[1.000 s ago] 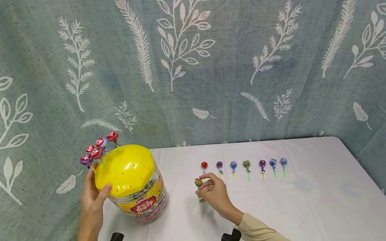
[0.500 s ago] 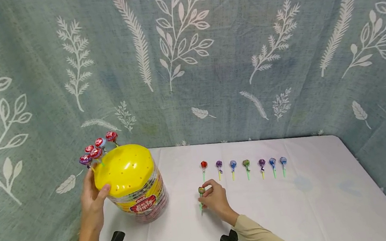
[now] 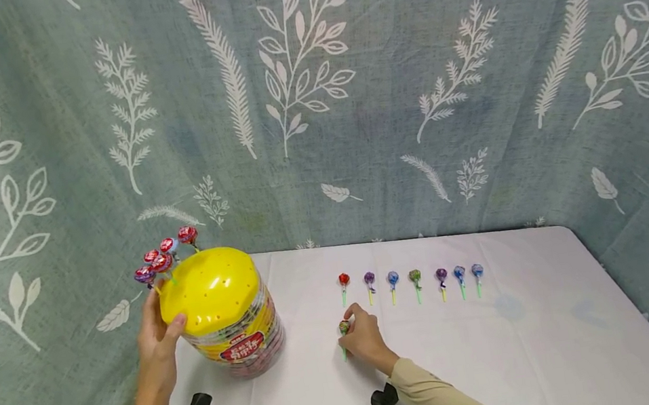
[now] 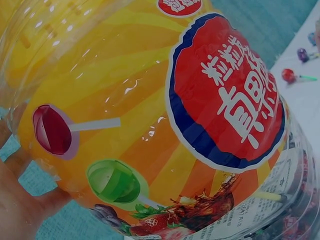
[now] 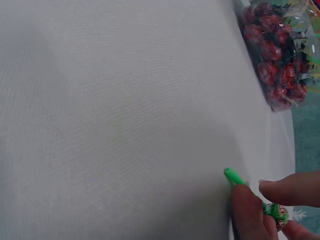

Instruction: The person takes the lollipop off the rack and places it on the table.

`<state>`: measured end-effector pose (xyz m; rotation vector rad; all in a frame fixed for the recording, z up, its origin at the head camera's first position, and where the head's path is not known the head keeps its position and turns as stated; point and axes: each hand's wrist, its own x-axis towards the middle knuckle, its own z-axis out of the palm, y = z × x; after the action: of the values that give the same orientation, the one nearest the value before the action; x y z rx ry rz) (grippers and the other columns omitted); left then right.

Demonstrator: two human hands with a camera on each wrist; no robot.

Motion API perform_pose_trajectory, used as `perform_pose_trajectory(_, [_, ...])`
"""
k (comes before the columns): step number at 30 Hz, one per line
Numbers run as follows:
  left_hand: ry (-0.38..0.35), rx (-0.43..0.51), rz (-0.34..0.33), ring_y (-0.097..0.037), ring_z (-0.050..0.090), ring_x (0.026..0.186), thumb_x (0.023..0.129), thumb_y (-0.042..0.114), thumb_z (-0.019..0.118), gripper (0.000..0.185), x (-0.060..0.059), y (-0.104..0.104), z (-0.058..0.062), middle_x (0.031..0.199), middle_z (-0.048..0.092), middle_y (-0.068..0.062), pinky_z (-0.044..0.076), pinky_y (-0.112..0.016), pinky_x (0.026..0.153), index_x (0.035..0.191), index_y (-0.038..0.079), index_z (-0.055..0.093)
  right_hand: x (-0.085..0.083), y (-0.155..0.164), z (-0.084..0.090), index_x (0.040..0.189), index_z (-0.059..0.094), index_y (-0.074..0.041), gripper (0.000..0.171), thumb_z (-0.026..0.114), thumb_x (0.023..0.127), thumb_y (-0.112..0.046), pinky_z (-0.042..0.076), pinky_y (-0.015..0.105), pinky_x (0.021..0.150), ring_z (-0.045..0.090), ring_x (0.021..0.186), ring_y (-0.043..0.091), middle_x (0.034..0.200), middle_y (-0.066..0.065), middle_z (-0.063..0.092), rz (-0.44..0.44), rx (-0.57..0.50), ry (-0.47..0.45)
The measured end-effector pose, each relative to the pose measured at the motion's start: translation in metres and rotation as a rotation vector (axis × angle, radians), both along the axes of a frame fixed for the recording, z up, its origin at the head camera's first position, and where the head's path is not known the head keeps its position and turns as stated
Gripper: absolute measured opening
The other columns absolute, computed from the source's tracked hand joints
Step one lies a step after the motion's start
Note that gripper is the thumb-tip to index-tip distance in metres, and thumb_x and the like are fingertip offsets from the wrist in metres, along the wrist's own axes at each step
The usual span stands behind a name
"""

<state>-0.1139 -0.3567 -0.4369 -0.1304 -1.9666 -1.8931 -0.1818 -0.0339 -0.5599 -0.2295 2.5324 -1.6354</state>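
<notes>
The left hand (image 3: 157, 341) is clamped on the jar (image 3: 254, 366) from its left side; the thumb lies against the front edge of the yellow lid (image 3: 213, 289). The right hand (image 3: 364, 335) pinches a lollipop (image 3: 344, 327) between thumb and fingers. The two hands are well apart, with part of the jar and a stretch of table (image 3: 481, 360) between them.

The held lollipop is located above the near-middle part of the table, to the right of the jar and apart from it. Its wrapped head is toward the far side; its green stick (image 5: 233, 176) protrudes past the fingers. Contact between stick and table cannot be determined.

The jar occupies the left part of the table. Its lid carries small holes, and five lollipops stand at the lid's left edge—red wrappers mostly, with a purple one (image 3: 144, 275) at the near end. The side bears a yellow and orange label (image 4: 145, 85) with a red emblem (image 4: 225, 95). Red-wrapped sweets (image 5: 270, 50) show through the clear lower wall.

Beyond the right hand, seven lollipops lie in a row, sticks toward the person. From left to right: red (image 3: 343, 279), purple (image 3: 369, 279), blue (image 3: 393, 277), green (image 3: 415, 275), purple (image 3: 441, 274), blue (image 3: 459, 272), blue (image 3: 478, 270). A grey-green curtain (image 3: 384, 188) with white leaf prints hangs behind the table.
</notes>
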Motion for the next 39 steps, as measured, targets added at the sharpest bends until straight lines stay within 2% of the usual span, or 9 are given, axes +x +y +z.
perform_pose_trajectory(5, [0.003,0.014,0.015,-0.017,0.031,0.131,0.09,0.004,0.047,0.067,0.004,0.0,-0.003,0.154,0.019,-0.008,0.034,-0.014,0.099,0.151,0.016,0.02,0.001,0.0,0.007,0.103,0.052,0.002,0.039,0.071,0.07,0.008,0.043,0.024,0.036,0.049,0.037,0.009,0.06,0.005,0.052,0.019,0.033,0.0])
perform_pose_trajectory(8, [0.014,0.022,0.025,-0.017,0.032,0.13,0.09,0.003,0.047,0.067,0.005,0.0,-0.003,0.153,0.021,-0.007,0.034,-0.015,0.098,0.151,0.016,0.021,-0.001,-0.001,0.012,0.102,0.053,0.002,0.036,0.071,0.07,0.007,0.043,0.023,0.04,0.048,0.041,0.008,0.062,0.004,0.052,0.024,0.032,0.065])
perform_pose_trajectory(13, [0.029,0.017,0.033,-0.017,0.031,0.131,0.09,0.003,0.049,0.068,0.005,-0.001,-0.001,0.154,0.02,-0.005,0.033,-0.015,0.1,0.151,0.013,0.021,-0.007,-0.001,0.028,0.097,0.056,0.002,0.032,0.071,0.069,0.007,0.041,0.022,0.045,0.046,0.047,0.008,0.065,0.007,0.053,0.05,-0.012,0.157])
perform_pose_trajectory(20, [0.024,0.009,0.021,-0.018,0.031,0.131,0.09,0.004,0.048,0.067,0.004,-0.001,0.0,0.154,0.02,-0.005,0.034,-0.015,0.098,0.151,0.017,0.022,-0.018,-0.001,0.052,0.096,0.058,0.001,0.027,0.073,0.074,0.006,0.047,0.022,0.048,0.052,0.056,0.009,0.074,0.01,0.056,0.11,-0.109,0.149])
perform_pose_trajectory(27, [0.016,-0.006,0.034,-0.018,0.032,0.13,0.09,0.007,0.049,0.067,0.002,-0.003,0.0,0.153,0.022,-0.005,0.034,-0.015,0.098,0.15,0.02,0.023,-0.027,-0.006,0.091,0.096,0.06,-0.003,0.023,0.071,0.077,0.004,0.051,0.026,0.051,0.059,0.064,0.019,0.079,0.012,0.059,0.138,-0.185,0.175])
perform_pose_trajectory(31, [0.011,-0.009,0.047,-0.018,0.032,0.13,0.09,0.006,0.05,0.067,0.001,-0.002,0.0,0.152,0.023,-0.005,0.034,-0.015,0.099,0.15,0.021,0.024,-0.031,-0.011,0.116,0.097,0.061,-0.004,0.022,0.071,0.078,0.003,0.053,0.027,0.057,0.062,0.071,0.023,0.082,0.013,0.061,0.168,-0.208,0.216])
perform_pose_trajectory(39, [0.007,-0.004,0.039,-0.017,0.031,0.132,0.09,0.006,0.05,0.067,0.0,-0.002,-0.003,0.153,0.022,-0.004,0.033,-0.015,0.1,0.151,0.017,0.023,-0.038,-0.024,0.159,0.102,0.061,-0.008,0.024,0.071,0.081,-0.003,0.053,0.031,0.07,0.064,0.081,0.021,0.092,0.013,0.064,0.241,-0.211,0.316])
